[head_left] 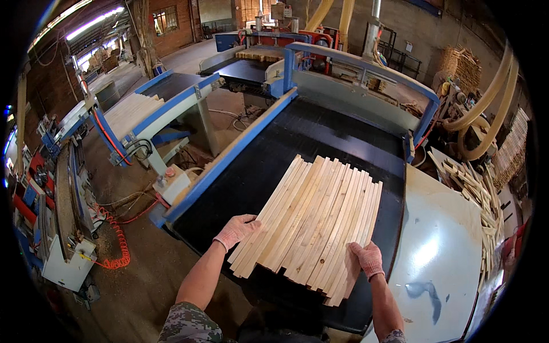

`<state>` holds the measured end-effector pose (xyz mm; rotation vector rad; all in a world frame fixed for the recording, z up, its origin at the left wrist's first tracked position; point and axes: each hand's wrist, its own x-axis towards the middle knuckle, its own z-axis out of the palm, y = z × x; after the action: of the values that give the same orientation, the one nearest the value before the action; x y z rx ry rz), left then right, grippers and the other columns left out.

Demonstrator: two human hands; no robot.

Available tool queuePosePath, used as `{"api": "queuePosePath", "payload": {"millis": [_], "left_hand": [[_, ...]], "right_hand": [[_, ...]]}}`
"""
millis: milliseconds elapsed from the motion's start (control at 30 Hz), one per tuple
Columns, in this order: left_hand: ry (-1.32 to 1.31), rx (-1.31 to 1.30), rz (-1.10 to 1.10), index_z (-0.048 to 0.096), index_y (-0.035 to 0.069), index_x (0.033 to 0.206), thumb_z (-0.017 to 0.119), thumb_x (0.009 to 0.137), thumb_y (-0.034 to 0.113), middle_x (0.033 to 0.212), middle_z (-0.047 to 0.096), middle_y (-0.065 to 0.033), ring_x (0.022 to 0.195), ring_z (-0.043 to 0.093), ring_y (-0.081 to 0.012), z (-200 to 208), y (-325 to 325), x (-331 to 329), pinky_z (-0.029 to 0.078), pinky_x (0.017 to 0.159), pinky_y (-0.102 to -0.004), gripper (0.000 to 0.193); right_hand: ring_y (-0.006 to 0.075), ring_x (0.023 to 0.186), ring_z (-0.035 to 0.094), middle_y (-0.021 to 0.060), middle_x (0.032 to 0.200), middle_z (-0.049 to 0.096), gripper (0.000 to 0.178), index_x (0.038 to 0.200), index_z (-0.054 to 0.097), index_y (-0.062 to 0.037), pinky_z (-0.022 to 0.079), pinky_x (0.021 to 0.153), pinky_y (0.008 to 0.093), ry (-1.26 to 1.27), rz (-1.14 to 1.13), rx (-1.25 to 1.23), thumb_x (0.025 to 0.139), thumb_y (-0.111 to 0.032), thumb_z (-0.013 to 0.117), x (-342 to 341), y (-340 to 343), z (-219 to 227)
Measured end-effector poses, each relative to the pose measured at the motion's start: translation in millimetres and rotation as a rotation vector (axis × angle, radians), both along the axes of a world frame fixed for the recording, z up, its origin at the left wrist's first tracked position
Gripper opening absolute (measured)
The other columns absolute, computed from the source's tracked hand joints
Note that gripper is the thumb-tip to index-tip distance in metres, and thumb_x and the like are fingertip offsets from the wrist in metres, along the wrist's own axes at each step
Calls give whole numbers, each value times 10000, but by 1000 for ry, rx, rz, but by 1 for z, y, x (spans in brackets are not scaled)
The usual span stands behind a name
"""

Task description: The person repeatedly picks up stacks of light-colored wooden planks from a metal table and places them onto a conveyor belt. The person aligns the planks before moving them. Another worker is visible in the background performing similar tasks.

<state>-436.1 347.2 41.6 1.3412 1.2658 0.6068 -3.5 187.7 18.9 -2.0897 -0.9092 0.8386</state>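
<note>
A flat row of pale wooden strips (311,220) lies side by side on the black conveyor belt (229,191), their near ends uneven. My left hand (236,230), in a pinkish knit glove, grips the row's left edge near its close end. On the opposite edge, my right hand (368,258), gloved the same way, holds the strips with its thumb over the top. The fingers of both hands are partly hidden behind the wood.
A blue frame (366,57) spans the belt's far end. A pale metal side table (437,251) adjoins on the right, with a heap of loose strips (472,188) beyond it. Leftward stands another conveyor (171,86) carrying strips; a red coiled hose (120,246) hangs nearby.
</note>
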Motion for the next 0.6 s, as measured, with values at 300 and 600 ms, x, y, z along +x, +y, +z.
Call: {"api": "queuePosePath", "payload": {"millis": [300, 600], "left_hand": [[177, 138, 62, 727, -8, 1165, 576, 1000, 322, 1053, 759, -195, 1012, 719, -298, -26, 57, -69, 535, 937, -401, 398], [727, 439, 134, 710, 75, 1139, 591, 939, 299, 1094, 743, -244, 1074, 703, -454, 39, 58, -107, 551, 931, -532, 323]], "right_hand": [[305, 1079, 767, 182, 1171, 791, 674, 1290, 707, 13, 574, 984, 401, -56, 2, -114, 878, -510, 814, -59, 54, 13], [437, 1494, 434, 262, 1646, 394, 1034, 1637, 335, 0, 418, 1201, 484, -540, 3, 36, 838, -420, 839, -89, 60, 58]]}}
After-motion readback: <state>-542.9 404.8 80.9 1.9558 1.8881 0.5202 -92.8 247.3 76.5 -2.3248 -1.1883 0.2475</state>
